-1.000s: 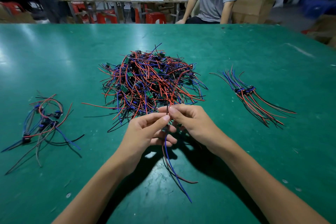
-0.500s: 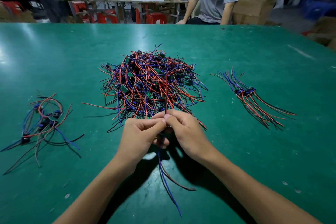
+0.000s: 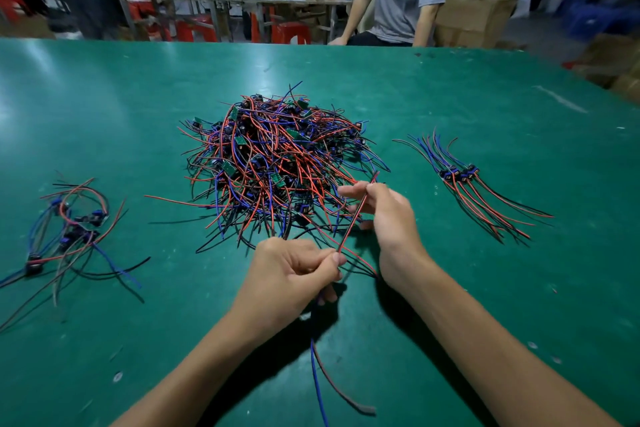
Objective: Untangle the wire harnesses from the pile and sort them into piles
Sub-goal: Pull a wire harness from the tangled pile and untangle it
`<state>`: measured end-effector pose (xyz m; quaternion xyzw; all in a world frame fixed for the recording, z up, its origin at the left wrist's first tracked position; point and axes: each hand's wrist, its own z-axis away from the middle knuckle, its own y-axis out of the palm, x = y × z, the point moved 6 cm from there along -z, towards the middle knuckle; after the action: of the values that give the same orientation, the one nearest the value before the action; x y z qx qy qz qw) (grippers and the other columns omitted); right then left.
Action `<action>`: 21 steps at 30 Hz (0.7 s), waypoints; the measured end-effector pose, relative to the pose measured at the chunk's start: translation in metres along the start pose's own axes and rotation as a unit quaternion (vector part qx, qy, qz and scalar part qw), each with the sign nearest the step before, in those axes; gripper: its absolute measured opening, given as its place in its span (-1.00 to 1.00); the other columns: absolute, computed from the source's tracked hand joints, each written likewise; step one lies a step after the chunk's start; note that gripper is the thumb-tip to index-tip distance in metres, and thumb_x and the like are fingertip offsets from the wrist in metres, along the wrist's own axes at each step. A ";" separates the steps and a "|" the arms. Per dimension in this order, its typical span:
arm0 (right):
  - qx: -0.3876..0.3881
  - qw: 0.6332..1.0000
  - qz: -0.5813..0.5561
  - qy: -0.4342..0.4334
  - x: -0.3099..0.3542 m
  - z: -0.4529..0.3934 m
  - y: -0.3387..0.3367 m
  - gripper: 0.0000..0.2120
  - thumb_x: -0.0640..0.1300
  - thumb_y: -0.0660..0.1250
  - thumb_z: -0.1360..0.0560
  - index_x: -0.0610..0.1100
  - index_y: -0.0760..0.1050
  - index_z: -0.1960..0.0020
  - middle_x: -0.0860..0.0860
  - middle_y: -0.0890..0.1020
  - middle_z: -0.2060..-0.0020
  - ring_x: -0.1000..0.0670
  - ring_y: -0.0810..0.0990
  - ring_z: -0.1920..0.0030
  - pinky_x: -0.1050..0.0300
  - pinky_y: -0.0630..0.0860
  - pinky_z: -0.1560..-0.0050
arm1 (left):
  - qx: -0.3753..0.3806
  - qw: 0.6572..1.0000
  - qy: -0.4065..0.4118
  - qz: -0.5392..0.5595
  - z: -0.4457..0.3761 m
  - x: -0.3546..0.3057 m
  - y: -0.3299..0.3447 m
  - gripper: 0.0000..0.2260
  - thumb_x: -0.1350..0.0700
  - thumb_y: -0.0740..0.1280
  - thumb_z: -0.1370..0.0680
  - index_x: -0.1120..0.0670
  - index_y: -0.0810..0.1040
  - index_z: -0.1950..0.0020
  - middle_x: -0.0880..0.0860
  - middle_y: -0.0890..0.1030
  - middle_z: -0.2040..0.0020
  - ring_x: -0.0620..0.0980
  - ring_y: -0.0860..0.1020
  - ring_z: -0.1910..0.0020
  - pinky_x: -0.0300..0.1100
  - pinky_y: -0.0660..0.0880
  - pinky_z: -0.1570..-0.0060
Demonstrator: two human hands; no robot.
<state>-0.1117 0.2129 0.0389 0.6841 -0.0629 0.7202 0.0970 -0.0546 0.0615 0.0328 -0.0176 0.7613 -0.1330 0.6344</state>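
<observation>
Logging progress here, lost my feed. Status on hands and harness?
Left hand and right hand both pinch one red-black wire, stretched between them. Main pile still tangled behind. Nothing blocking.

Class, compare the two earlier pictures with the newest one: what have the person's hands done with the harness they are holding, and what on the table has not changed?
The hands have drawn apart. The right hand has gone right and up along the red and black wires, stretching them from the left hand, which keeps gripping the harness; its blue tail hangs below. The central pile, left pile and right pile lie unchanged.
</observation>
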 end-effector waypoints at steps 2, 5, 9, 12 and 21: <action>0.021 0.998 -0.046 0.038 -0.004 -0.001 -0.002 -0.75 -0.14 0.11 -0.64 -0.01 0.51 0.11 0.09 0.76 0.15 0.09 0.53 0.26 0.10 0.36 0.20 | 0.000 1.000 -0.007 0.009 -0.001 0.002 -0.001 -0.81 0.24 0.43 -0.56 0.23 0.73 0.24 0.14 0.64 0.38 0.00 0.57 0.51 -0.20 0.47 0.44; 0.073 0.993 -0.092 0.032 -0.001 -0.002 0.002 -0.73 -0.13 0.09 -0.67 -0.04 0.56 0.04 0.04 0.76 0.14 0.09 0.59 0.26 0.13 0.42 0.22 | -0.032 0.997 -0.028 0.061 -0.001 0.003 -0.006 -0.85 0.28 0.42 -0.56 0.25 0.74 0.18 0.16 0.67 0.32 0.03 0.60 0.48 -0.17 0.51 0.46; 0.151 0.985 0.051 -0.060 0.009 0.007 0.016 -0.70 -0.10 0.16 -0.66 -0.03 0.67 0.02 0.01 0.75 0.10 0.11 0.64 0.12 0.18 0.52 0.14 | -0.081 0.989 -0.052 0.117 -0.004 0.004 -0.016 -0.83 0.30 0.39 -0.57 0.22 0.74 0.18 0.17 0.69 0.30 0.00 0.58 0.50 -0.22 0.51 0.51; 0.201 0.967 0.116 -0.101 -0.003 0.027 0.034 -0.70 -0.13 0.16 -0.69 -0.07 0.66 0.02 0.01 0.71 0.20 0.04 0.66 0.20 0.10 0.57 0.15 | -0.099 0.988 -0.033 0.110 -0.008 0.002 -0.020 -0.78 0.31 0.38 -0.58 0.24 0.73 0.24 0.17 0.65 0.38 -0.05 0.56 0.53 -0.27 0.48 0.51; 0.178 0.962 0.139 -0.152 0.001 0.031 0.036 -0.72 -0.09 0.13 -0.63 -0.10 0.61 0.04 -0.02 0.69 0.24 0.00 0.65 0.25 0.00 0.59 0.09 | -0.090 0.995 0.027 0.024 -0.007 -0.003 -0.019 -0.73 0.30 0.38 -0.58 0.26 0.68 0.33 0.14 0.60 0.46 -0.06 0.58 0.48 -0.26 0.49 0.42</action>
<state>-0.0895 0.1711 0.0429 0.7764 -0.0422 0.6133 -0.1386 -0.0639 0.0446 0.0410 -0.0529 0.7875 -0.0494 0.6121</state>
